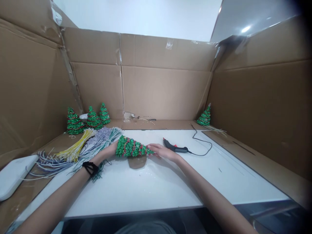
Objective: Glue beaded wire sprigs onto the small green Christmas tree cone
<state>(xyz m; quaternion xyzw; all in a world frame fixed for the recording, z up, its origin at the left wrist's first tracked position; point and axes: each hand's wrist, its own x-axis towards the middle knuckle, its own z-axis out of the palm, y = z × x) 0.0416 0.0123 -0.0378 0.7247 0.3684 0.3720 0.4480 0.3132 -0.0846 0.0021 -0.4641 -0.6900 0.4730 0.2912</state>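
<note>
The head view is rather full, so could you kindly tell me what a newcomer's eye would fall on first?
Probably the glittering green tree, sideways at the middle, between the left hand at its base and the right hand at its tip. Next might come the yellow bundle at picture left, with three upright trees behind it, then the black glue gun just beyond the right hand.
</note>
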